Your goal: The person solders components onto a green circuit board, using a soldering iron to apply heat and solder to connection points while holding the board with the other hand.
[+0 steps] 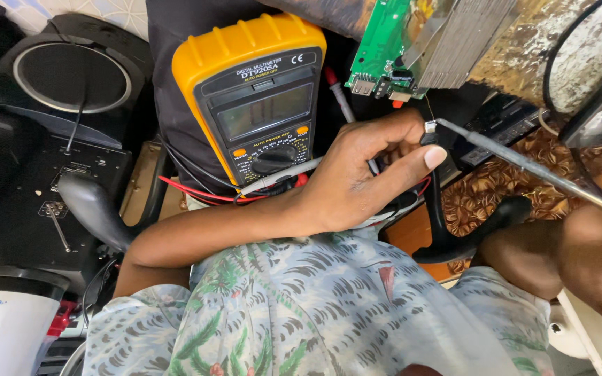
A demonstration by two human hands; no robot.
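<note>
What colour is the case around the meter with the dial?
The meter's case is yellow-orange around a dark grey face, clearest in the head view.

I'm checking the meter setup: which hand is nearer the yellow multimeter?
Left. The left hand lies beside the yellow multimeter; the right hand is far off, holding a soldering iron.

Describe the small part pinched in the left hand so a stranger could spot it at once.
Start at the yellow multimeter. To its right, the left hand pinches a tiny silvery metal part at its fingertips. Unlike the green circuit board above, it touches the tip of the long grey tool.
</note>
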